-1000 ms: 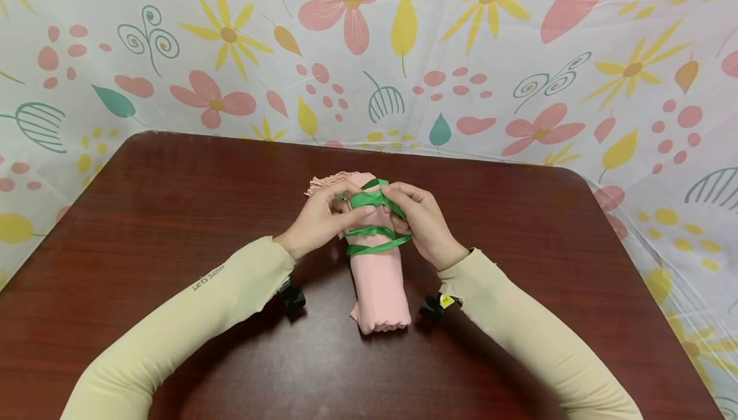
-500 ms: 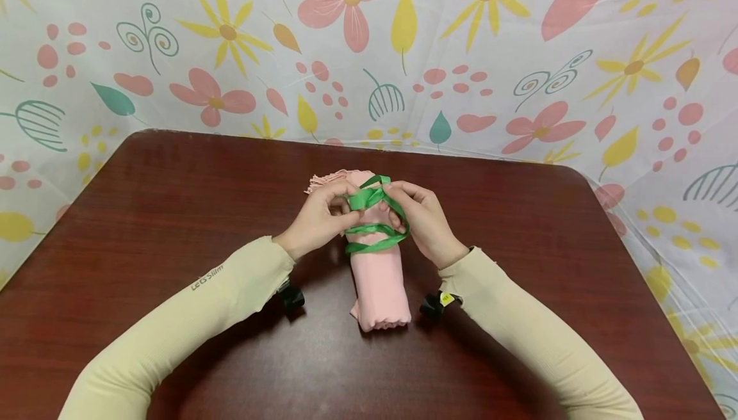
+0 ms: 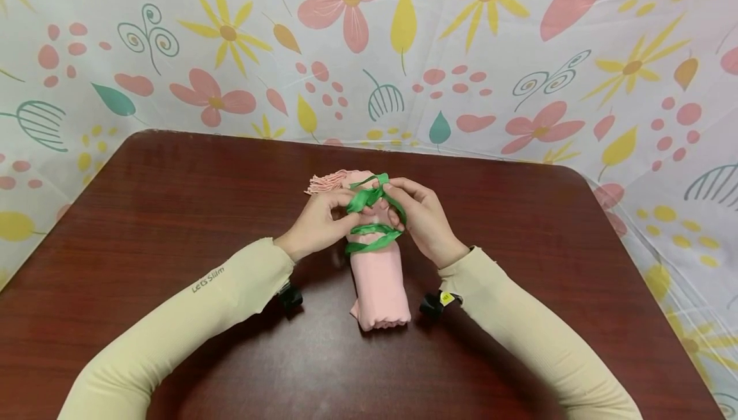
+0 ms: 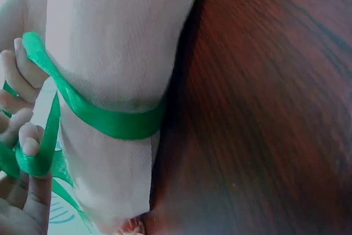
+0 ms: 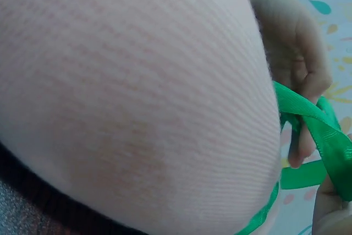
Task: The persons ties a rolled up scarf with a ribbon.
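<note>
A rolled pink scarf (image 3: pixel 380 289) with a fringed end (image 3: pixel 327 182) lies lengthwise on the table, its fringe at the far side. Green ribbon (image 3: pixel 364 200) goes round its upper half, with looser strands across the middle. My left hand (image 3: pixel 318 225) pinches a loop of ribbon over the scarf's upper part. From the other side, my right hand (image 3: pixel 425 220) pinches the ribbon close by, thumb and index finger together. In the left wrist view, a band of ribbon (image 4: pixel 118 124) crosses the scarf and a loop bends round a fingertip. Part of the crossing strands is hidden behind fingers.
The dark brown wooden table (image 3: pixel 190 215) extends on all sides of the scarf. A white cloth backdrop (image 3: pixel 403 106) with printed flowers hangs behind its far edge. Black wrist cameras (image 3: pixel 291 298) hang under both sleeves, near the scarf's sides.
The ribbon loop at my left fingers has turned from broad and flat to narrower and twisted. My left fingertips have shifted slightly; the right hand and the scarf stay nearly in place.
</note>
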Demonstrator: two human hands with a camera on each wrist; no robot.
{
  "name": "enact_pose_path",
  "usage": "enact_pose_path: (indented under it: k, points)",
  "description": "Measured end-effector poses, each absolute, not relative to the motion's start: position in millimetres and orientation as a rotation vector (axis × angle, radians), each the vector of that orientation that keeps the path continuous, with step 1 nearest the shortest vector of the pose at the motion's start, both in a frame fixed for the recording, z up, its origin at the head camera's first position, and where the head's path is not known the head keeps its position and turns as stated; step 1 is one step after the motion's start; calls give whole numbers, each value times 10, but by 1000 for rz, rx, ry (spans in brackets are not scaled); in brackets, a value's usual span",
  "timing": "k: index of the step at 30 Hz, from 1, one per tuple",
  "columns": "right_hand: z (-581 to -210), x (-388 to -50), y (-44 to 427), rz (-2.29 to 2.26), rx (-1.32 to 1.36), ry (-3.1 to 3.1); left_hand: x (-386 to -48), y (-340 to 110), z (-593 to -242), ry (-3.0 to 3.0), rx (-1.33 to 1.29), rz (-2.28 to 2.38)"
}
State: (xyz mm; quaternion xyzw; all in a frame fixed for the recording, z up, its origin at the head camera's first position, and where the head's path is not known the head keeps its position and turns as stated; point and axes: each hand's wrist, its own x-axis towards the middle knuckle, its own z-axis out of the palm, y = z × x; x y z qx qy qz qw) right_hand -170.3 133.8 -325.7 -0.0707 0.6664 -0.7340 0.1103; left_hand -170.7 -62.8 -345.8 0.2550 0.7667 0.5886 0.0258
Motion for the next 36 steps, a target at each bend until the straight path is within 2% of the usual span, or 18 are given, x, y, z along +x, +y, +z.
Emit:
enact_pose_path:
  k: [10, 21, 36]
  points:
    - [-3256, -1696, 1335, -2176, -173, 1885, -1699, -628, -3447, 2271, 613, 1847]
    - [-3223, -1715, 1356, -2202, -162, 1861, -1702, -646, -3475, 2333, 725, 1817]
    - [-3241, -1714, 1359, -2163, -241, 1923, -1717, -626, -3492, 2522, 726, 1756]
